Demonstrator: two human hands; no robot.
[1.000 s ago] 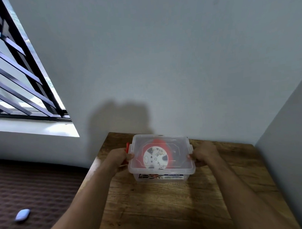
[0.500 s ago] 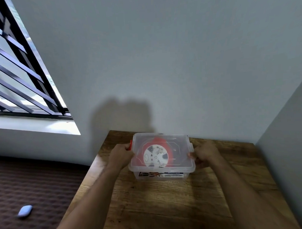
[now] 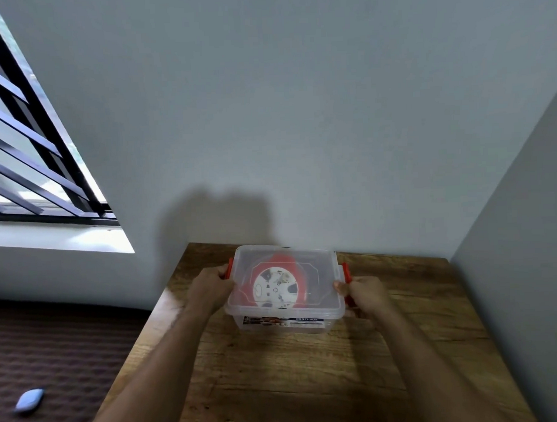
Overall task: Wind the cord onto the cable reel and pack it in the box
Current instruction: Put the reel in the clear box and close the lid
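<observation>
A clear plastic box with its clear lid on stands at the far middle of the wooden table. Through the lid I see the cable reel, red with a white round face, lying flat inside. My left hand grips the box's left end at the red latch. My right hand grips the right end at the other red latch. The cord itself is not clearly visible.
The table sits in a corner, with a grey wall behind and another wall on the right. A barred window is at the left. A small blue object lies on the dark floor mat to the left.
My left hand has slid forward along the box's left end to the red latch. My right hand has shifted slightly at the right latch. The box has stayed in place.
</observation>
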